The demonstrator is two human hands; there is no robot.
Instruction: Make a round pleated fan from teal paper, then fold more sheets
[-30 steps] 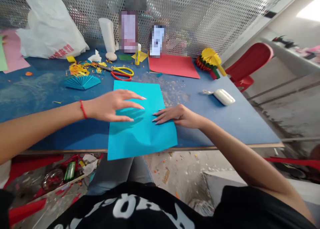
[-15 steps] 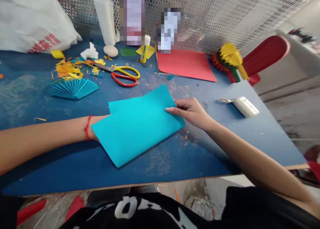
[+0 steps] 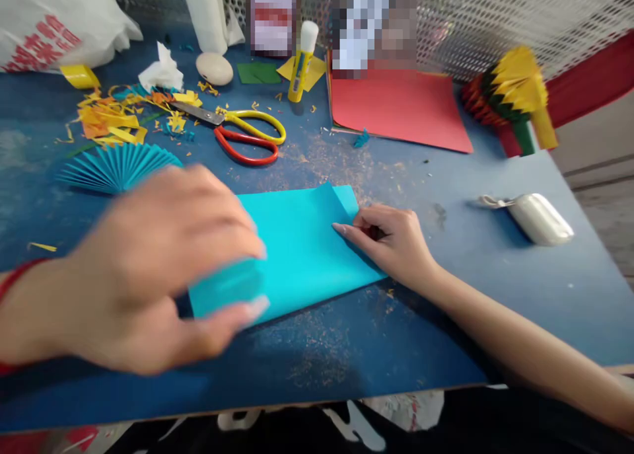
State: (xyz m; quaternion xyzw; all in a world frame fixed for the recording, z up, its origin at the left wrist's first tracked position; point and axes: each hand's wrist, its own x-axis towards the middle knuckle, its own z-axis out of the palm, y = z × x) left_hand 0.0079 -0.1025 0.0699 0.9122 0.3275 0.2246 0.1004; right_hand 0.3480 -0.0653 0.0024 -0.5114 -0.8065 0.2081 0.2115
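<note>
A folded sheet of turquoise paper [image 3: 302,242] lies on the blue table, its upper right corner slightly lifted in a small flap. At its right edge my right hand [image 3: 391,242] pinches the sheet between thumb and curled fingers. My left hand [image 3: 163,269], blurred by motion, hovers over the left end of the paper and covers part of it. Thumb and fingers of that hand are apart, with nothing visible between them. Behind it sits a pleated turquoise paper fan [image 3: 121,166], partly hidden by the knuckles.
Scissors [image 3: 247,137] with red and yellow handles lie beyond the paper, beside yellow and orange scraps [image 3: 106,120]. Farther back are a glue stick [image 3: 302,64], red sheets [image 3: 396,107] and a white egg-shaped object [image 3: 214,69]. A white case [image 3: 539,219] rests at right, near a pleated paper flower [image 3: 518,87].
My left hand has come out from beneath the paper and risen above its left end. The sheet now lies flatter, folded over. My right hand keeps its pinch. The view has shifted closer.
</note>
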